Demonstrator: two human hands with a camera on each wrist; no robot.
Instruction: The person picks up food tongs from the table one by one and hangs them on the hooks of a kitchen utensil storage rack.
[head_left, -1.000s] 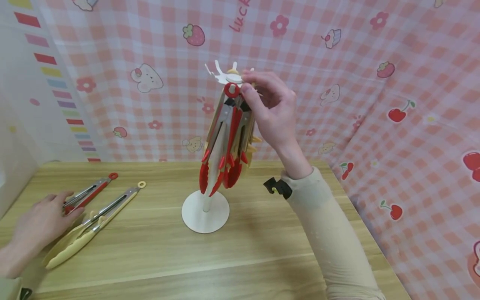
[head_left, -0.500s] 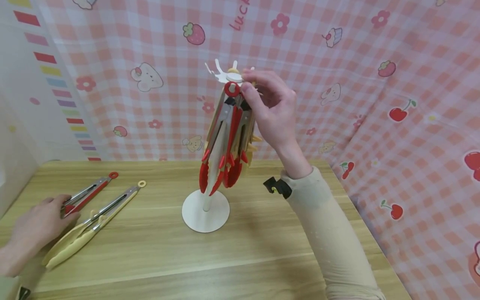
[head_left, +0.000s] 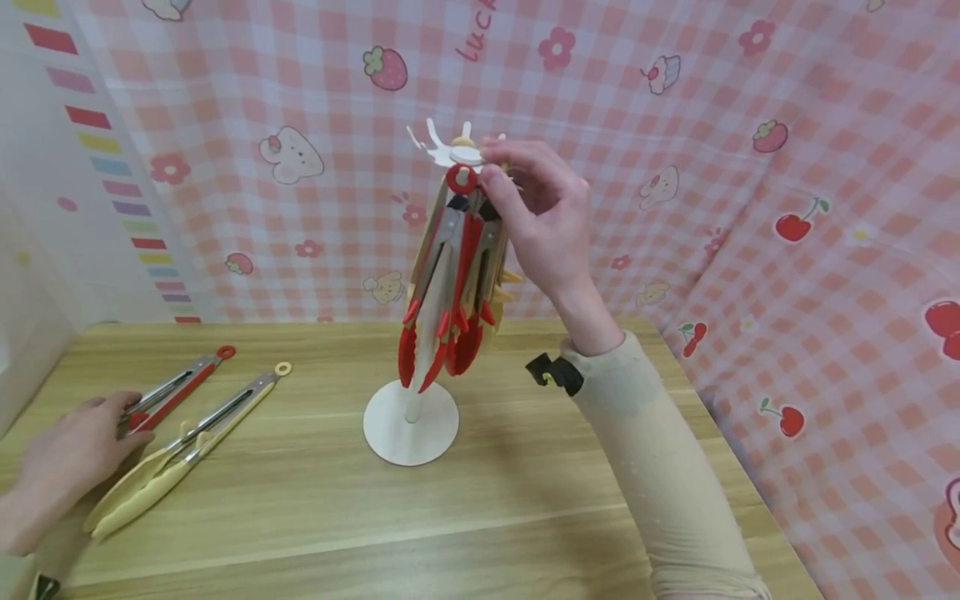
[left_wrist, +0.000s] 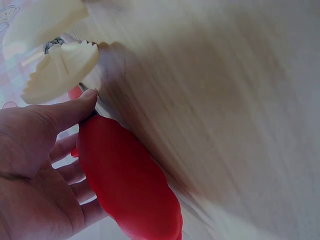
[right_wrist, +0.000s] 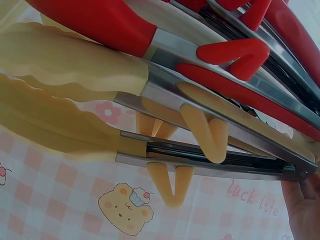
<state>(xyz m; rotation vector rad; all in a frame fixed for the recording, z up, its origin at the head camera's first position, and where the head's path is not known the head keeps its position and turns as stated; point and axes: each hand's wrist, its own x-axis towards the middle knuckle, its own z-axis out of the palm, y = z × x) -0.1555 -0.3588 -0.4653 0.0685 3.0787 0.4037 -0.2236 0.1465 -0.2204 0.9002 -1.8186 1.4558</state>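
Observation:
My left hand (head_left: pixel 82 446) grips red-tipped tongs (head_left: pixel 176 392) lying on the table at left. In the left wrist view, the thumb lies over their metal and the fingers curl round behind the red head (left_wrist: pixel 130 177). Beside them lie cream-tipped tongs (head_left: pixel 202 437). My right hand (head_left: pixel 551 212) pinches the edge of the white hanging stand's (head_left: pixel 411 425) hooked top (head_left: pixel 457 157); its inner fingertips are hidden. Red-tipped tongs (head_left: pixel 461 242) hang there by a red ring. In the right wrist view, several red and cream tongs (right_wrist: pixel 200 120) hang close together.
The stand's round base rests on the wood-grain table (head_left: pixel 315 517). A pink checked cloth (head_left: pixel 337 192) covers the wall behind and the right side. A black strap (head_left: pixel 555 375) is at the right sleeve's cuff.
My left hand has shifted slightly toward the lower left along the red-tipped tongs, which stay nearly in place. My right hand and the stand look unmoved.

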